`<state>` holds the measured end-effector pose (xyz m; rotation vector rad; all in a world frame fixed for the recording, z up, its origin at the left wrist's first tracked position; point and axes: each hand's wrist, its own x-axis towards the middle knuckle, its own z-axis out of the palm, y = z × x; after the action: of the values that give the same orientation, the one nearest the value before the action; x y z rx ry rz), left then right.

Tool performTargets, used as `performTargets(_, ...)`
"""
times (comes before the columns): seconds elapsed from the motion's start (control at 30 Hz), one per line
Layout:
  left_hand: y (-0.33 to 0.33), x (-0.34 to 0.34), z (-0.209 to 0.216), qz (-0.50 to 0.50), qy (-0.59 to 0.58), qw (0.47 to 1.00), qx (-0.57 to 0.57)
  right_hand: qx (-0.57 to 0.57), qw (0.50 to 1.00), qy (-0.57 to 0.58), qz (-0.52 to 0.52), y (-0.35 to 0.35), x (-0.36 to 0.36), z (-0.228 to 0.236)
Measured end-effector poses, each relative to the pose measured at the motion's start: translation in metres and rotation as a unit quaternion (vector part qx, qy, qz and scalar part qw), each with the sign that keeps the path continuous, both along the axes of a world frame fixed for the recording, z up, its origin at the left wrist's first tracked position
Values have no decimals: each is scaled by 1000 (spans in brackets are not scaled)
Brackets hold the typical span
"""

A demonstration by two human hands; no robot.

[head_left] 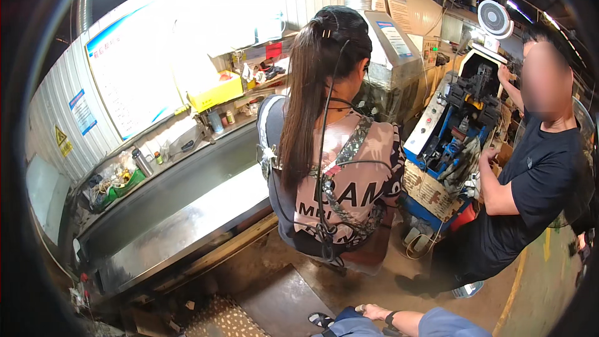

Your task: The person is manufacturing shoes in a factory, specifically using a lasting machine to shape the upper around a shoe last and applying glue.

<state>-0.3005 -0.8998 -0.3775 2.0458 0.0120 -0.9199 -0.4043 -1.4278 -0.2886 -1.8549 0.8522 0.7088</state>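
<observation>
At the lower edge my right hand [373, 312] reaches in from the right, a dark band [390, 319] at its wrist and a blue sleeve [450, 323] behind. Its fingers look curled together beside my blue trouser leg [350, 319]; whatever they may hold is too small to make out. My left hand does not show. A dark sandal [321, 320] is on my foot, next to a flat dark sheet [281, 299] on the floor.
One person [340, 168] stands ahead, facing away. At right another person [530, 175] touches a blue-and-white machine [446, 143] topped by a fan [495, 19]. A long metal trough [187, 212] runs left, below a shelf with a yellow bin [215, 92] and a flask [142, 162].
</observation>
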Motion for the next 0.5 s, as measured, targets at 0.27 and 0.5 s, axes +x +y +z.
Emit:
performTargets(0.27, -13, -9, -1, -25, -35, 999, 6, 1, 1000, 16, 17, -18, 0, 20)
performTargets(0.5, -13, -35, -18, 39, -5, 999, -21, -8, 999, -20, 40, -35, 0, 13)
